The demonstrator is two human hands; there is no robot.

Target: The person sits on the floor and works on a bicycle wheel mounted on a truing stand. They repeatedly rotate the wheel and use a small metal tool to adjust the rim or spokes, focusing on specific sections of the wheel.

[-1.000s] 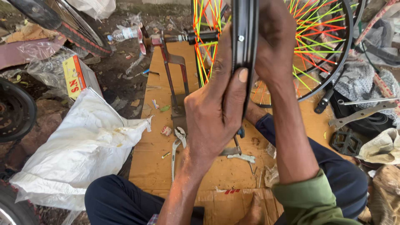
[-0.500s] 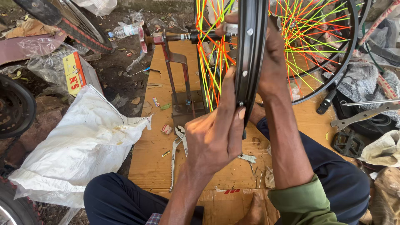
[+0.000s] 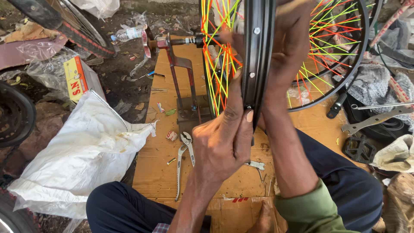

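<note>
The black wheel rim point(image 3: 258, 60) was held upright at upper centre, edge-on, by left hand point(image 3: 224, 142) and right hand point(image 3: 293, 47), fingers closed around it.

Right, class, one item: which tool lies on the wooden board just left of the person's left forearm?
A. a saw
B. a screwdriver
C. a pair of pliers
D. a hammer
C: a pair of pliers lies flat on the wooden board, its jaws toward the red metal stand, just beside the left hand, which grips the black wheel rim.
</note>
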